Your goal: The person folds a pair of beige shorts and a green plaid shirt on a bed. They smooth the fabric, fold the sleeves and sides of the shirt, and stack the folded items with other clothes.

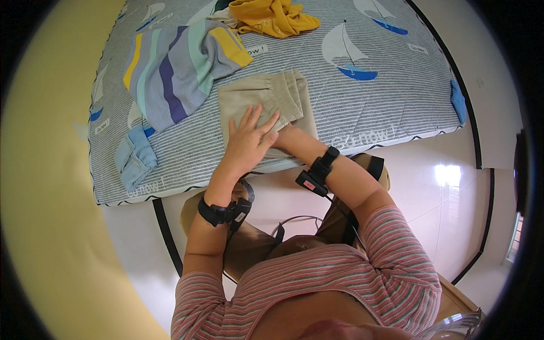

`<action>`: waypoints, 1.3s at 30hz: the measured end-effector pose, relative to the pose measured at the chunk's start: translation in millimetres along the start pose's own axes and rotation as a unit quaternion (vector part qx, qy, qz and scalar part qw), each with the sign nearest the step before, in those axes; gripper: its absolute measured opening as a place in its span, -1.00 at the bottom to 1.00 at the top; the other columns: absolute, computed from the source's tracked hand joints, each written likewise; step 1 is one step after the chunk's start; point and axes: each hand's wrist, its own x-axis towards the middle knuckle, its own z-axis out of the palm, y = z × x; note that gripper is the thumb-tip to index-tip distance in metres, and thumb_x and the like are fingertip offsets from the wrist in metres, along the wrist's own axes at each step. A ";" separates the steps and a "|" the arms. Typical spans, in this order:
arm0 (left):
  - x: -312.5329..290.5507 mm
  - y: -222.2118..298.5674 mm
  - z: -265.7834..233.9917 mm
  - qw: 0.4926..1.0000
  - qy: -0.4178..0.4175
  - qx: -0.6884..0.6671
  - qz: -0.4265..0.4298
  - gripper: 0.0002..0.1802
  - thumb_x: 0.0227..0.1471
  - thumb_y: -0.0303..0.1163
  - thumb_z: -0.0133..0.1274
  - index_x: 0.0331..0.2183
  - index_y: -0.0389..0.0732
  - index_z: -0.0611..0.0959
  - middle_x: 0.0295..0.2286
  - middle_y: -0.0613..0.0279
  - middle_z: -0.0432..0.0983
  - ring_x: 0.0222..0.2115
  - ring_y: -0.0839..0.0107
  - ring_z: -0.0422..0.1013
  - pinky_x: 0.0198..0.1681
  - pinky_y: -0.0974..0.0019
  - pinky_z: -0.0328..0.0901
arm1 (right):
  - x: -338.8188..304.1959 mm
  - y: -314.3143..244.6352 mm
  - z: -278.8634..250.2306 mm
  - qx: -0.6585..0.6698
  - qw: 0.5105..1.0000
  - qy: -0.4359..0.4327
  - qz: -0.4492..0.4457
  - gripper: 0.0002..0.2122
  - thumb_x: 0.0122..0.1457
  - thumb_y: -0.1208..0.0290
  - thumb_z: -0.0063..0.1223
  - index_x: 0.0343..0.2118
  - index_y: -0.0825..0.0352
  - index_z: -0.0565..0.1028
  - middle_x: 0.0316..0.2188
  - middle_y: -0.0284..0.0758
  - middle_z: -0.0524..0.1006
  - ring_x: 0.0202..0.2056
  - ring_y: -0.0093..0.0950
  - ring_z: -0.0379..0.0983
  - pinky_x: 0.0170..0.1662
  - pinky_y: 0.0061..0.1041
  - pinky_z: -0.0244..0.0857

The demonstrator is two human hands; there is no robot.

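Beige trousers (249,89) with a gathered elastic waistband lie folded near the front edge of the bed. My left hand (251,139) rests flat on them, fingers spread, holding nothing. My right hand (286,139) reaches in at the trousers' right side, below the waistband. Its fingers are hidden by the cloth and by my left hand, so whether they grip the fabric does not show.
On the bed's striped sailboat sheet (362,102) lie a striped knit top (170,73), folded light-blue denim (135,158) and a mustard garment (275,17). A blue cloth (458,102) sits at the right edge. A yellow wall (62,187) stands left.
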 end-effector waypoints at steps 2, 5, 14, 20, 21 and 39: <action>3.8 -17.7 -6.1 0.994 0.043 -0.102 0.001 -0.48 0.14 0.01 -0.37 0.07 0.04 0.32 0.12 -0.02 0.00 0.17 0.04 -0.14 0.14 -0.15 -0.32 | 7.0 -0.6 4.8 0.001 0.999 0.048 -0.019 -0.35 0.09 -0.11 -0.32 0.20 0.11 -0.01 0.23 -0.27 -0.07 0.24 -0.24 -0.24 0.21 -0.04 -0.41; 16.1 -36.1 5.8 0.988 0.100 -0.114 -0.022 -0.43 0.13 0.05 -0.39 0.09 -0.01 0.29 0.13 -0.05 -0.02 0.17 0.03 -0.16 0.16 -0.08 -0.32 | 8.2 1.1 13.5 -0.003 0.991 0.132 -0.036 -0.37 0.10 -0.08 -0.32 0.19 0.13 -0.01 0.22 -0.25 -0.07 0.23 -0.22 -0.22 0.21 -0.03 -0.40; 24.1 -26.2 25.6 0.998 0.056 0.027 -0.034 -0.40 0.11 0.14 -0.51 0.13 0.16 0.18 0.16 -0.05 -0.13 0.18 -0.02 -0.22 0.16 -0.11 -0.36 | -20.9 -9.9 5.3 -0.023 0.997 0.059 -0.031 -0.49 0.08 0.18 -0.19 0.10 0.27 0.17 0.12 -0.11 0.13 0.15 -0.09 -0.02 0.17 -0.01 -0.26; 25.7 -25.0 27.4 0.999 0.006 0.027 -0.032 -0.43 0.11 0.12 -0.47 0.13 0.23 0.19 0.17 -0.02 -0.16 0.19 -0.02 -0.27 0.15 -0.16 -0.39 | -56.2 -6.5 -68.1 0.122 0.978 -0.170 -0.020 -0.79 -0.02 0.36 -0.09 -0.39 0.33 0.53 -0.28 -0.14 0.50 -0.16 -0.20 0.38 -0.08 -0.24 0.18; 26.1 -24.0 27.6 0.999 0.003 0.029 -0.028 -0.44 0.11 0.10 -0.44 0.12 0.23 0.19 0.17 -0.01 -0.16 0.19 -0.02 -0.28 0.15 -0.17 -0.39 | -59.6 -0.4 -78.2 0.169 0.969 -0.182 -0.009 -0.80 -0.02 0.37 -0.10 -0.46 0.33 0.55 -0.33 -0.16 0.52 -0.20 -0.23 0.41 -0.13 -0.28 0.23; 19.3 -21.5 17.0 0.976 0.038 0.181 -0.117 -0.21 -0.14 0.15 0.01 0.11 0.08 0.22 0.17 0.01 -0.17 0.19 0.01 -0.25 0.02 -0.31 -0.08 | -28.1 49.2 -15.8 -0.026 0.977 0.182 0.109 -0.42 0.14 -0.01 -0.29 0.18 0.19 0.05 0.23 -0.29 -0.08 0.25 -0.23 -0.27 0.16 0.07 -0.30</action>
